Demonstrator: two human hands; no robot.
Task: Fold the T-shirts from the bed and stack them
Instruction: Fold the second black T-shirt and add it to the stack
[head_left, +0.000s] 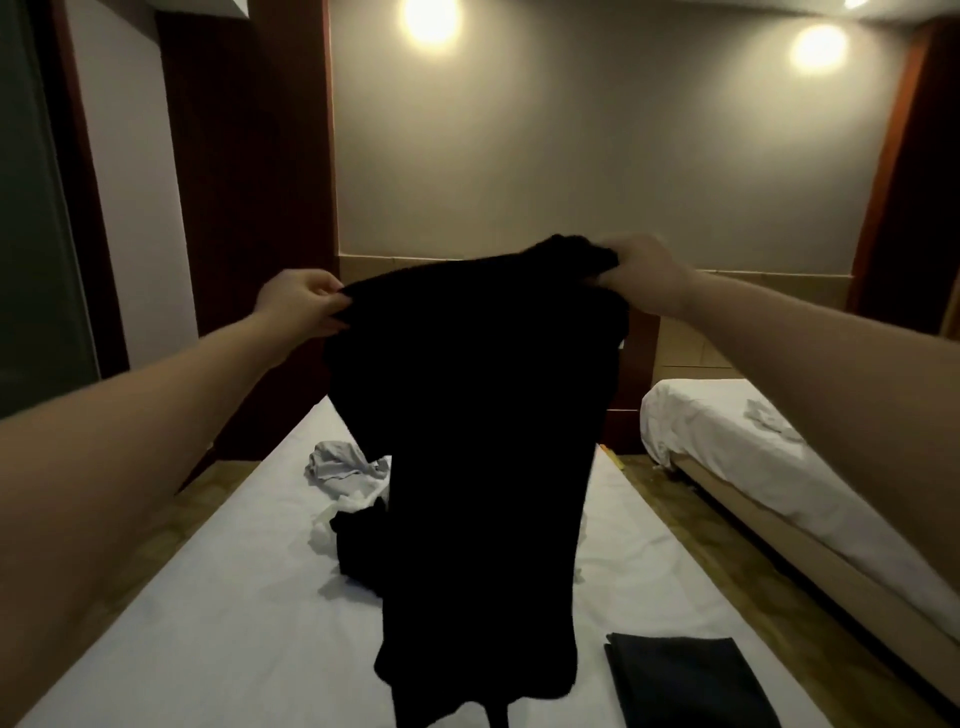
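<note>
Hanging down over the bed (208, 597), a black T-shirt (467, 415) is pinched at its top edge by the left grip (301, 301) and clutched, bunched, by the right grip (641, 273) (held slightly higher).

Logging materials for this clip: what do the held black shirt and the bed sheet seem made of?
Black T-shirt: soft matte fabric, probably cotton knit; it hangs limp, bunched at the top. Bed sheet: white matte woven cloth, possibly cotton; smooth with faint creases.
</note>
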